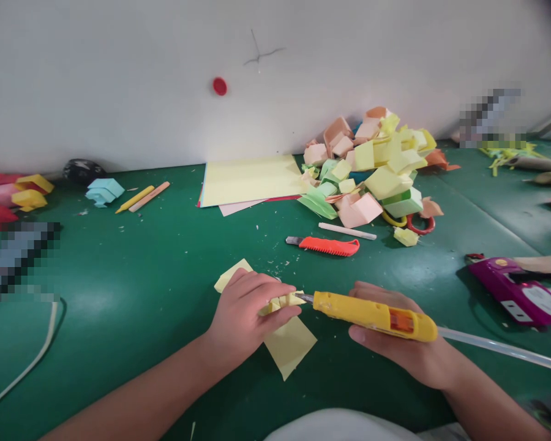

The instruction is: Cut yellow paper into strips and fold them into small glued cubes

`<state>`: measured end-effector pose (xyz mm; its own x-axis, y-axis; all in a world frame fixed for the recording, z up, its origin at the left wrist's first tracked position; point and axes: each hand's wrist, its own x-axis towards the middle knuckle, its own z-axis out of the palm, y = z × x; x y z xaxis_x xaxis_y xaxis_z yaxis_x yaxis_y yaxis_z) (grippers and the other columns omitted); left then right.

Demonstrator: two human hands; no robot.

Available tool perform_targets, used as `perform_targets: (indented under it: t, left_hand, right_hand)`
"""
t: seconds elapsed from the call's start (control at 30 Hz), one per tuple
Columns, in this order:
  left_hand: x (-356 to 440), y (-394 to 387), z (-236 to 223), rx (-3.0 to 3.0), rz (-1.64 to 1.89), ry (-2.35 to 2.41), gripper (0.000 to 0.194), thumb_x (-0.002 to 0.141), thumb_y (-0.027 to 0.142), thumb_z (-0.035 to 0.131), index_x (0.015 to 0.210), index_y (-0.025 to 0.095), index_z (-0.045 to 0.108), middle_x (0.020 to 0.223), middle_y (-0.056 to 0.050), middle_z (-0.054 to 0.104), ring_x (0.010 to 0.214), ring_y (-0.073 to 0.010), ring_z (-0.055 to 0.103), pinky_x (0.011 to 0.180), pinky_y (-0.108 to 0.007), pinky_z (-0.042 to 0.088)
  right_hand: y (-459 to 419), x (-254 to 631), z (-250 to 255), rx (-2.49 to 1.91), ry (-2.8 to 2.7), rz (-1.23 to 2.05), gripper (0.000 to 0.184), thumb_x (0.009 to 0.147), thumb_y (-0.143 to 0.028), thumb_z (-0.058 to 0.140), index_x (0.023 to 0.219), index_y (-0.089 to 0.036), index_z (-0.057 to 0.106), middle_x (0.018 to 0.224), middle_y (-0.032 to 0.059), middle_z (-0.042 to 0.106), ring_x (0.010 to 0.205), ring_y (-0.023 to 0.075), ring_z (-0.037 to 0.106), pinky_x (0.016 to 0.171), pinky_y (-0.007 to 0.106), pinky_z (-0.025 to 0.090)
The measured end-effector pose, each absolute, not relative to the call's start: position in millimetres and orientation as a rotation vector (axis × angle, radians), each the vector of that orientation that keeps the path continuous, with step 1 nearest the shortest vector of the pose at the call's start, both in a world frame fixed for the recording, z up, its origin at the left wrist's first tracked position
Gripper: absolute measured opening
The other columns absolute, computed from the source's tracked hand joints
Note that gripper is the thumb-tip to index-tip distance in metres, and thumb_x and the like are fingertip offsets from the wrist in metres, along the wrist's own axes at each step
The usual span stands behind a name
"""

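Observation:
My left hand (248, 306) is closed in a pinch around a small folded piece of pale yellow paper (282, 301). My right hand (404, 349) grips a yellow hot glue gun (358, 311), a long clear glue stick (500, 348) coming out of its rear. The metal tip of the gun meets the right end of the folded paper, touching or nearly so. Under my left hand a flat yellow paper square (291, 346) lies on the table. Another pale yellow paper piece (233, 274) pokes out beyond my left knuckles.
On the green table (165, 257), an orange utility knife (330, 246) and a white stick (348, 231) lie ahead. Behind them are a pile of folded papers (395, 162) and yellow sheets (252, 180). A purple device (518, 291) sits right, a white cable (50, 331) left.

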<state>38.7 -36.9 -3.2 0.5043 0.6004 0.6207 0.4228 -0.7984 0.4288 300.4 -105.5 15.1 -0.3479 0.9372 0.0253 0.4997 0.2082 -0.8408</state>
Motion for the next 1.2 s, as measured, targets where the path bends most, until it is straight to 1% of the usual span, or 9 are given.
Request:
perform_targets:
  t: [0.23,0.4,0.73,1.0,1.2]
  left_hand:
    - [38.4,-37.0,-2.7,2.517,1.160,0.893,0.019,0.096,0.041,0.066,0.101,0.023,0.071,0.088,0.001,0.077,0.077,-0.0145,0.071,0.070,-0.031,0.051]
    - [37.8,-36.7,-3.8,2.509,1.157,0.902,0.019,0.095,0.042,0.066,0.101,0.024,0.072,0.088,0.000,0.077,0.076,-0.0151,0.071,0.070,-0.031,0.052]
    - [38.2,-36.8,-2.3,2.510,1.154,0.893,0.019,0.095,0.041,0.066,0.101,0.023,0.072,0.088,0.000,0.078,0.076,-0.0149,0.071,0.070,-0.031,0.052]
    - [37.3,-36.9,-2.2,2.506,1.151,0.897,0.018,0.095,0.040,0.066,0.101,0.024,0.072,0.088,0.000,0.078,0.076,-0.0156,0.072,0.071,-0.031,0.053]
    - [37.9,-36.7,-2.4,2.502,1.154,0.902,0.019,0.096,0.041,0.065,0.101,0.024,0.072,0.089,0.000,0.078,0.076,-0.0156,0.071,0.071,-0.032,0.052]
  right_hand:
    - [-105.0,300.1,14.3,-1.319,-1.952,1.035,0.030,0.100,-0.044,0.053,0.079,-0.023,0.049,0.076,0.0002,0.052,0.069,0.0170,0.048,0.061,0.033,0.037]
    - [-105.6,300.6,13.3,-1.329,-1.950,1.033,0.032,0.101,-0.046,0.051,0.078,-0.023,0.048,0.075,0.0001,0.050,0.068,0.0171,0.047,0.061,0.033,0.037]
    - [-105.2,300.4,14.1,-1.352,-1.949,1.040,0.032,0.100,-0.045,0.052,0.078,-0.023,0.050,0.076,0.0006,0.052,0.069,0.0172,0.049,0.061,0.033,0.038]
    - [-105.2,299.8,14.7,-1.345,-1.953,1.029,0.031,0.100,-0.045,0.052,0.078,-0.023,0.050,0.075,-0.0003,0.051,0.068,0.0170,0.048,0.061,0.033,0.038]
    - [-105.8,300.2,14.0,-1.344,-1.948,1.059,0.033,0.100,-0.045,0.052,0.076,-0.023,0.046,0.074,-0.0010,0.049,0.069,0.0170,0.047,0.062,0.033,0.037]
